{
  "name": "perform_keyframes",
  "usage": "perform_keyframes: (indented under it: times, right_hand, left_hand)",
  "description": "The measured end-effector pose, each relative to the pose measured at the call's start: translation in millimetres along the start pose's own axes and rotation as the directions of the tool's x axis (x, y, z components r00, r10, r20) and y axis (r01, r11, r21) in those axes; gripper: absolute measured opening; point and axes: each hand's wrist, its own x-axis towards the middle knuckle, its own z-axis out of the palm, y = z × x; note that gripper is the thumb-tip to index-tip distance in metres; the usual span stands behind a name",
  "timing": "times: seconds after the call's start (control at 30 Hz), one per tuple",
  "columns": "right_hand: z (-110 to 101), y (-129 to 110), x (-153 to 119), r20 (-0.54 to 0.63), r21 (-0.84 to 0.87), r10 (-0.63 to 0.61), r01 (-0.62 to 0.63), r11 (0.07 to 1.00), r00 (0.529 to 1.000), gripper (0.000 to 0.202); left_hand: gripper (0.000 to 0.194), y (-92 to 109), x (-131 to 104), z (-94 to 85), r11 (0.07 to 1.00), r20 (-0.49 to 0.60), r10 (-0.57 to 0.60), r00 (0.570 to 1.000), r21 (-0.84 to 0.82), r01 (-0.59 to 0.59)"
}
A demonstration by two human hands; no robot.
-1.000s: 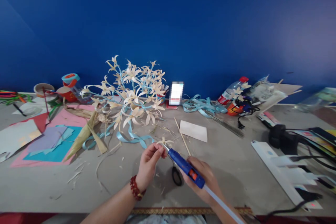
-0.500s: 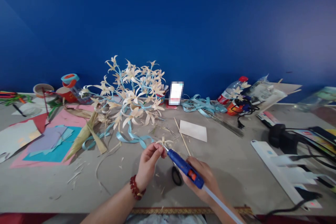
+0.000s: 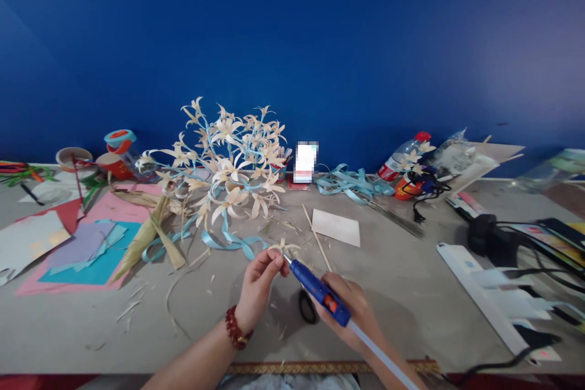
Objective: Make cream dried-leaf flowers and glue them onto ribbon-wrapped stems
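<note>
Between the pinched fingers of my left hand [image 3: 260, 280] is a small pale flower [image 3: 284, 246], its petals showing above the fingertips. A blue glue gun [image 3: 320, 291] is gripped in my right hand [image 3: 350, 311]. Its nozzle points up and left and meets the flower's base; whether it touches I cannot tell. A long translucent glue stick [image 3: 377, 350] sticks out of the gun's rear. Black-handled scissors [image 3: 308, 306] lie beneath the gun, mostly hidden. Beyond my hands stands a bunch of cream flowers [image 3: 233, 164] on blue-wrapped stems.
Left lie coloured paper sheets [image 3: 91, 256] and dried corn husks [image 3: 141, 237]. A white card [image 3: 336, 227] and a thin stick [image 3: 317, 237] are ahead. Blue ribbon [image 3: 350, 183] and a bottle [image 3: 397, 161] stand at the back; a power strip [image 3: 484, 298] with cables lies right.
The glue gun and my right hand have shifted very slightly left. My left hand keeps its pinch on the flower in nearly the same place.
</note>
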Motion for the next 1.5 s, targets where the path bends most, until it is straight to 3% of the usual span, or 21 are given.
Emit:
perform_keyframes:
  times: [0.3,0.47,0.67,0.8,0.9,1.03,1.13,1.3,1.4,1.5]
  right_hand:
    - [-2,7,3,-0.032,-0.046,0.003,-0.004,0.999,0.999,0.014]
    - [-15,34,9,-0.027,-0.156,0.113,-0.116,0.981,0.993,0.013]
    - [-28,83,10,0.021,-0.384,0.247,-0.220,0.897,0.969,0.030]
    - [-37,107,9,0.162,-0.395,0.231,-0.151,0.906,0.960,0.037]
    - [-50,111,15,0.223,-0.374,0.142,-0.050,0.926,0.964,0.045]
    - [-57,92,50,0.243,-0.210,0.009,0.043,0.977,0.970,0.016]
    - [-34,69,94,0.239,-0.098,-0.038,0.063,0.993,0.970,0.020]
    - [38,43,157,0.311,-0.086,-0.048,0.079,0.993,0.949,0.020]
    - [72,37,176,0.332,-0.078,-0.008,0.036,0.996,0.943,0.015]
    - [90,35,183,0.339,-0.037,0.060,-0.051,0.998,0.939,0.010]
  left_hand:
    - [0.015,-1,1,0.8,0.991,-0.005,-0.045,0.999,-0.125,0.044]
    - [0.017,1,1,1.1,0.982,-0.032,-0.098,0.995,-0.165,0.092]
    - [0.018,3,-3,-1.0,0.993,-0.165,0.104,0.981,-0.042,-0.113]
    - [0.018,-3,-10,-0.7,0.988,-0.073,0.141,0.987,0.075,-0.135]
    - [0.018,-6,-15,0.6,0.983,-0.034,0.148,0.988,0.112,-0.144]
    - [0.019,-6,-18,1.2,0.971,-0.024,0.185,0.982,0.161,-0.179]
    - [0.020,-5,-20,1.2,0.960,-0.006,0.202,0.979,0.198,-0.197]
    - [0.020,-5,-19,0.3,0.947,0.009,0.234,0.972,0.224,-0.230]
    - [0.021,-5,-17,-1.0,0.946,-0.001,0.242,0.970,0.223,-0.236]
    - [0.020,-6,-17,-1.3,0.954,-0.011,0.232,0.973,0.198,-0.225]
